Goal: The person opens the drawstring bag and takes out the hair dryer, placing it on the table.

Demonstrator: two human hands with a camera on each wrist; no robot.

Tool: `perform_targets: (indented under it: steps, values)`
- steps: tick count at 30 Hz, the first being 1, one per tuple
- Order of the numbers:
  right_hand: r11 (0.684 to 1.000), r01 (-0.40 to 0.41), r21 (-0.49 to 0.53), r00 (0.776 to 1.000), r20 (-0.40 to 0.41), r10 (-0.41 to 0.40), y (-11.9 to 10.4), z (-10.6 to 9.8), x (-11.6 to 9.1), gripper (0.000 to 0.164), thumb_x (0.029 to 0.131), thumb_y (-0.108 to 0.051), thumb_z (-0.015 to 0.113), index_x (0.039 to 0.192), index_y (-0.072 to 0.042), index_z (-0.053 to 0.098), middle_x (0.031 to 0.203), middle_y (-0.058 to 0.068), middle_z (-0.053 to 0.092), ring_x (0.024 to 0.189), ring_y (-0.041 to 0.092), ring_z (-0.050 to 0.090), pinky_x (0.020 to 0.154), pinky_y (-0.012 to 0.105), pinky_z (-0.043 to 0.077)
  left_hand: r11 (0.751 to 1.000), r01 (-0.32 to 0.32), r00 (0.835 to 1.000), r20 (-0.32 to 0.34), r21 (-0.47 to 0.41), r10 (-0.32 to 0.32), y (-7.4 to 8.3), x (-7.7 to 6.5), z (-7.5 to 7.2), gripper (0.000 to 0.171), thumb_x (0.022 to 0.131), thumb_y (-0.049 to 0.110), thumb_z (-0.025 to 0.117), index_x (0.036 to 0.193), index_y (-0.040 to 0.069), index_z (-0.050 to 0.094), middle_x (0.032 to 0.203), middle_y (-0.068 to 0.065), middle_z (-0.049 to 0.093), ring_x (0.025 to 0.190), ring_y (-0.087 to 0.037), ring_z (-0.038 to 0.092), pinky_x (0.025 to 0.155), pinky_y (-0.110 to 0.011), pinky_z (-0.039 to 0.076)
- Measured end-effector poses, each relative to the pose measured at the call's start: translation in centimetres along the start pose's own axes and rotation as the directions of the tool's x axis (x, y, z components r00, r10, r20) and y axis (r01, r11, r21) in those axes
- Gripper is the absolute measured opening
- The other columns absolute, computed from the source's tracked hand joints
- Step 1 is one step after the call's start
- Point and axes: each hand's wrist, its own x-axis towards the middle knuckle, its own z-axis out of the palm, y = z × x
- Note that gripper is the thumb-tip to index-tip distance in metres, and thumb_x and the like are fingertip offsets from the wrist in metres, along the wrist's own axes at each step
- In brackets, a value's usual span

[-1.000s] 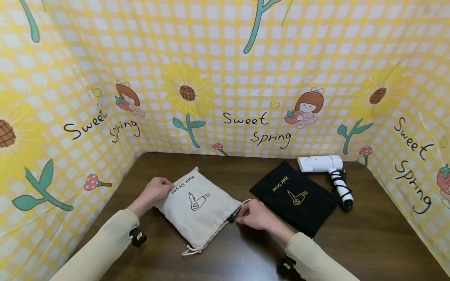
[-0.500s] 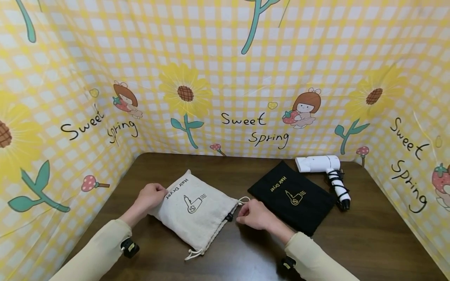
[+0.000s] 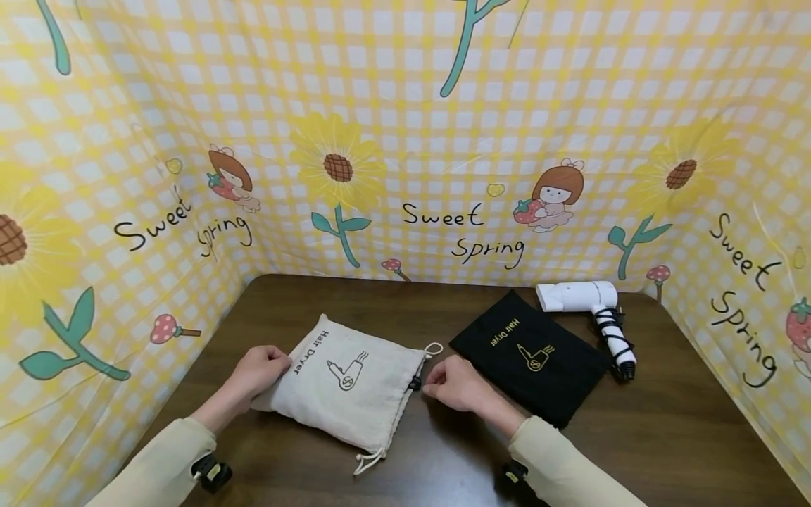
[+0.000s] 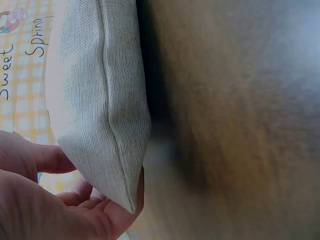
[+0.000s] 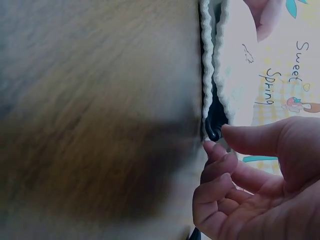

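Note:
A cream drawstring bag (image 3: 348, 394), printed "Hair Dryer", lies on the table with its mouth facing right. Thumb above and fingers beneath, my left hand (image 3: 256, 373) grips its closed left end; the left wrist view shows that hand (image 4: 75, 200) around the bag's corner. Something black (image 3: 415, 383) shows at the mouth; in the right wrist view it is a dark looped end (image 5: 214, 131) between the gathered edges. Close to the mouth is my right hand (image 3: 459, 386), fingers loosely bent and nothing seen between them. The bag's other contents are hidden.
A flat black bag (image 3: 529, 359), also printed "Hair Dryer", lies to the right. Beyond it sits a white hair dryer (image 3: 576, 296) with black cord wound round its handle. A yellow checked cloth (image 3: 405, 141) encloses the back and sides of the brown table (image 3: 443, 465).
My left hand has drawn the cream bag's closed end left and towards me, so the bag has turned and its mouth has moved slightly away from my right hand. The right hand has barely moved.

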Motion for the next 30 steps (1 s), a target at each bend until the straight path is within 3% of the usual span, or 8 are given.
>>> perform_targets:
  steps: [7, 23, 27, 30]
  values:
    - [1.0, 0.02, 0.002, 0.999, -0.028, -0.02, 0.0, 0.1, 0.3, 0.007, 0.093, -0.01, 0.078, 0.087, -0.01, 0.079, 0.075, -0.007, 0.068, 0.067, 0.007, 0.059, 0.066, 0.031, 0.051, 0.998, 0.033, 0.999, 0.026, -0.049, -0.032, -0.5, -1.3, 0.1, 0.019, 0.104, 0.015, 0.057, 0.1, -0.001, 0.067, 0.098, -0.012, 0.063, 0.092, -0.026, 0.056, 0.074, -0.034, 0.046]
    - [1.0, 0.024, -0.01, 0.999, -0.04, -0.025, 0.1, -0.1, 0.6, 0.007, 0.093, -0.01, 0.078, 0.092, -0.004, 0.078, 0.076, -0.006, 0.067, 0.07, 0.008, 0.06, 0.069, 0.031, 0.053, 0.993, 0.057, 0.998, 0.014, -0.101, -0.056, -1.2, -3.6, 0.8, 0.018, 0.105, 0.013, 0.058, 0.101, -0.004, 0.063, 0.086, -0.008, 0.056, 0.079, -0.022, 0.052, 0.065, -0.032, 0.043]
    - [1.0, 0.017, -0.014, 0.999, -0.039, -0.017, 0.1, -0.1, 0.8, 0.006, 0.093, -0.01, 0.078, 0.092, -0.004, 0.078, 0.077, -0.005, 0.067, 0.07, 0.009, 0.059, 0.069, 0.031, 0.053, 0.994, 0.054, 0.998, 0.018, -0.093, -0.053, -1.2, -3.7, 0.7, 0.018, 0.103, 0.014, 0.06, 0.101, -0.004, 0.064, 0.086, -0.008, 0.056, 0.078, -0.022, 0.052, 0.065, -0.032, 0.044]
    - [1.0, 0.021, -0.023, 0.999, -0.046, -0.023, 0.1, -0.1, 1.0, 0.005, 0.092, -0.009, 0.079, 0.092, -0.005, 0.078, 0.077, -0.004, 0.067, 0.071, 0.009, 0.06, 0.069, 0.032, 0.053, 0.995, 0.056, 0.998, 0.043, -0.084, -0.052, -1.3, -3.1, 0.3, 0.026, 0.105, 0.018, 0.059, 0.11, -0.007, 0.065, 0.095, -0.012, 0.062, 0.086, -0.024, 0.057, 0.069, -0.034, 0.049]
